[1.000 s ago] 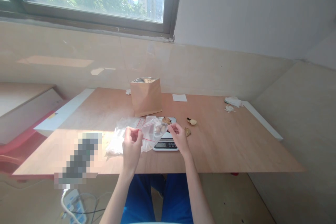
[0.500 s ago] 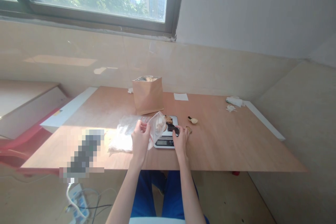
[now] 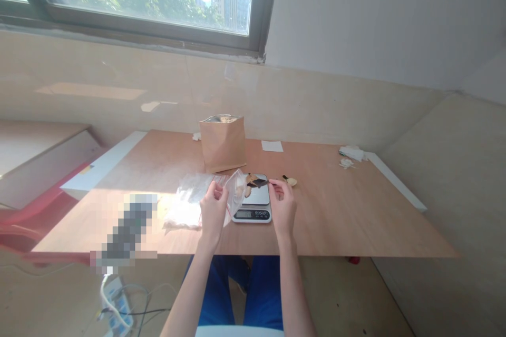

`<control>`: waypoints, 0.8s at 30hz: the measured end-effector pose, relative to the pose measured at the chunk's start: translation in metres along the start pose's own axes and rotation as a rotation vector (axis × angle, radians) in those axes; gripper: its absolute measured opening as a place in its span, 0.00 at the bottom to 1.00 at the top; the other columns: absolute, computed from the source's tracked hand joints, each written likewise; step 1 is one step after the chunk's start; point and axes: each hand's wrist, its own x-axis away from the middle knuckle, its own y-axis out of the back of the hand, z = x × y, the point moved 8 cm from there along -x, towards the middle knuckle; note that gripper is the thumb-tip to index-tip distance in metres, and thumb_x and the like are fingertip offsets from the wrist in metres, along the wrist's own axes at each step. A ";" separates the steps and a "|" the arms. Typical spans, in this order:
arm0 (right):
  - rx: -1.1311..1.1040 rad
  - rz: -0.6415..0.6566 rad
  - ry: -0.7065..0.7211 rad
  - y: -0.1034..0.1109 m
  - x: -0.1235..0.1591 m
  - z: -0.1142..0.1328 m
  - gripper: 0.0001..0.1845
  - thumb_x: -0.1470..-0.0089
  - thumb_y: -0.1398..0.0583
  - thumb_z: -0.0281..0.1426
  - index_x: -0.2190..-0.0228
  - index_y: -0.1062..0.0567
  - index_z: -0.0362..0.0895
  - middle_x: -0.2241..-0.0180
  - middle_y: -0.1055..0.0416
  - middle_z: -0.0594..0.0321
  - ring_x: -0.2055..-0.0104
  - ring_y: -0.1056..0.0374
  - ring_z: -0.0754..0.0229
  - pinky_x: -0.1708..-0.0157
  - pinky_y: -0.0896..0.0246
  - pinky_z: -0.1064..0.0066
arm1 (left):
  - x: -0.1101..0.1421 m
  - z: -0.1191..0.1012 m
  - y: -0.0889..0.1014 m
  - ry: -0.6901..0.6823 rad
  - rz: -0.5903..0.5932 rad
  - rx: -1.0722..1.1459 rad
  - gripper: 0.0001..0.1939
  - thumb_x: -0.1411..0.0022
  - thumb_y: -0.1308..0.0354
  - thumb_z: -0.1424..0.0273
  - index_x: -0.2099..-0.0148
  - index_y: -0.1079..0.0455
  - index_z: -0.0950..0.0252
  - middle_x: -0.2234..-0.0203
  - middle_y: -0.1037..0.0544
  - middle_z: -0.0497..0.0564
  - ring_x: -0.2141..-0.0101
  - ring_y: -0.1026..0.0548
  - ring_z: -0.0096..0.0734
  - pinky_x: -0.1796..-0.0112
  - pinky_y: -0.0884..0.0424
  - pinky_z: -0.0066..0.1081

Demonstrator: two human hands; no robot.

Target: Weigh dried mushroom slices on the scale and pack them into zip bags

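Observation:
My left hand (image 3: 214, 202) is closed on the edge of a clear zip bag (image 3: 234, 196) with pale pieces inside. The bag tilts, its mouth toward a kitchen scale (image 3: 260, 198) and partly over the scale's left side. With thumb and fingers together, my right hand (image 3: 283, 201) pinches the end of a dark flat piece (image 3: 259, 182) above the scale's plate. Brown dried slices (image 3: 250, 178) show beside it near the bag's mouth; I cannot tell whether they touch the plate. A pale piece with a dark end (image 3: 291, 181) lies on the table past my right fingers.
An open brown paper pouch (image 3: 223, 145) stands behind the scale. More clear plastic bags (image 3: 185, 202) lie left of my left hand. A white paper (image 3: 272, 146) and crumpled tissues (image 3: 353, 154) lie at the back. A blurred-out dark object (image 3: 130, 231) sits at the front left edge.
My right hand has lifted from the scale's right side and turned, now pinching the dark piece by its end. My left hand and the bag have shifted slightly right.

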 end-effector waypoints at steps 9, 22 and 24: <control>-0.085 0.310 0.262 -0.027 -0.005 0.068 0.11 0.43 0.49 0.29 0.61 0.28 0.47 0.62 0.31 0.61 0.59 0.34 0.61 0.58 0.39 0.69 | -0.002 0.005 0.005 0.113 0.004 0.045 0.12 0.46 0.49 0.62 0.77 0.43 0.62 0.85 0.35 0.42 0.79 0.33 0.27 0.74 0.41 0.26; 0.291 0.497 0.249 -0.102 0.026 -0.019 0.15 0.50 0.46 0.26 0.58 0.31 0.44 0.54 0.34 0.53 0.51 0.40 0.50 0.52 0.43 0.56 | -0.005 0.010 0.011 0.089 -0.011 0.248 0.13 0.46 0.47 0.62 0.75 0.43 0.63 0.85 0.37 0.41 0.81 0.36 0.23 0.75 0.39 0.25; 0.369 0.481 0.269 -0.104 0.028 -0.019 0.15 0.50 0.45 0.26 0.58 0.31 0.45 0.55 0.34 0.52 0.52 0.40 0.49 0.54 0.43 0.56 | -0.003 0.007 0.011 0.077 -0.005 0.259 0.13 0.46 0.47 0.61 0.75 0.43 0.63 0.85 0.37 0.41 0.81 0.36 0.23 0.75 0.39 0.25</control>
